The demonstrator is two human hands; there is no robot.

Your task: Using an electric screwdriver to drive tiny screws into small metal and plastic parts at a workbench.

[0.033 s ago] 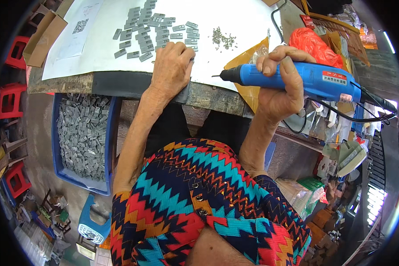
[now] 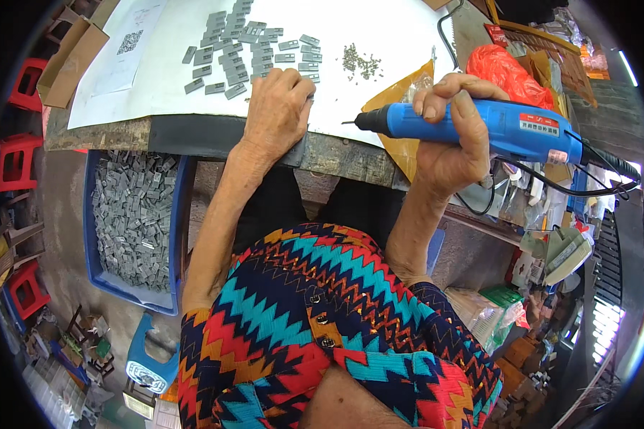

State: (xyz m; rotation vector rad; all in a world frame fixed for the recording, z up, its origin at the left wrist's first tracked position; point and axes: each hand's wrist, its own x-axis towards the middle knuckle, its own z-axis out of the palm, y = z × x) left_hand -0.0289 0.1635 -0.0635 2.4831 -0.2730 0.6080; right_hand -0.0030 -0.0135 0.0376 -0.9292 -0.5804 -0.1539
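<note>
My right hand is wrapped round a blue electric screwdriver, held level above the table's front edge. Its thin bit points left toward my other hand and touches nothing. At the table edge my left hand is closed, fingers curled downward; whatever they hold is hidden beneath them. Just beyond it, many small grey rectangular parts lie in rows and loose groups on the white sheet. To their right is a scattered pile of tiny brass-coloured pieces, apparently screws.
A blue bin full of similar grey parts stands below the table on the left. A red plastic bag lies at the right, behind the screwdriver. The screwdriver's black cable loops off its rear end. Red stools stand far left.
</note>
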